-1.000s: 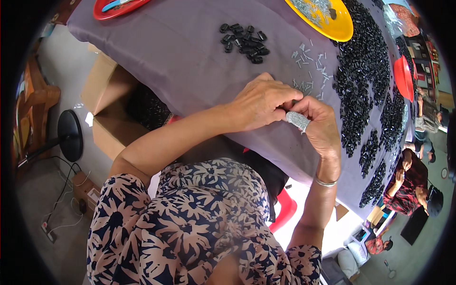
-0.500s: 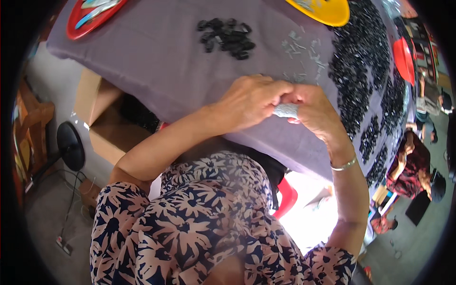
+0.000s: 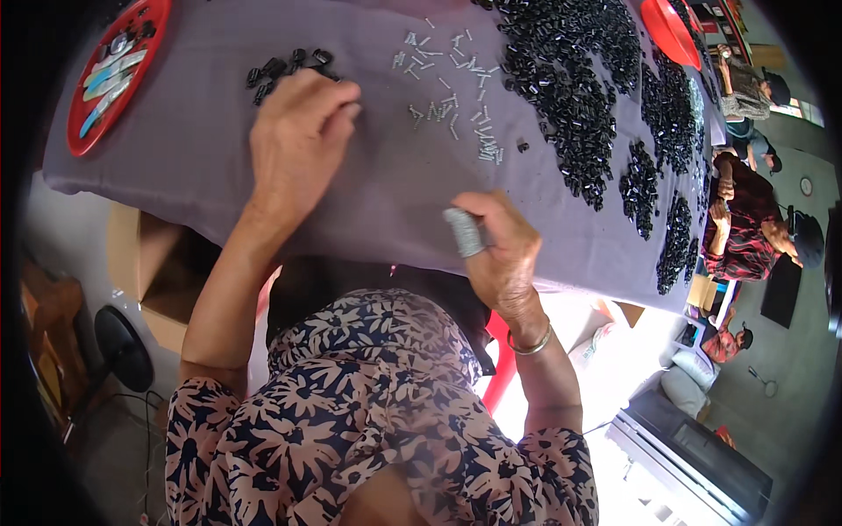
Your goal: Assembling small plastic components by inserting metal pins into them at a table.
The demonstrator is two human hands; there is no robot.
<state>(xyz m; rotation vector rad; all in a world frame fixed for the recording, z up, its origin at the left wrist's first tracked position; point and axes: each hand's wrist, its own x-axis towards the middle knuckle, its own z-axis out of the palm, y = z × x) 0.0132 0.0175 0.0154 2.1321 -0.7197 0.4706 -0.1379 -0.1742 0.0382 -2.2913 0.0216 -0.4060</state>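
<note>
My left hand is over a small group of black plastic pieces, partly covering them. Its thumb and fingers are drawn together, and whatever they may hold is hidden. My right hand hangs near the table's front edge, bent and closed, with a bracelet at the wrist. At its thumb side is a grey, ribbed, wrap-like piece; I cannot tell whether it is worn or held. Between and beyond my hands lie small metal pins or screws, scattered on the grey-purple cloth.
A red tray with blue-and-white tools stands at the left. Large heaps of black pieces cover the right side. A red bowl sits beyond. An open cardboard box is below the table's left; people work at the right.
My hands have parted: the left has gone up and left to the black pieces, the right down and left with the grey piece. The view has shifted right, and the yellow tray has left it.
</note>
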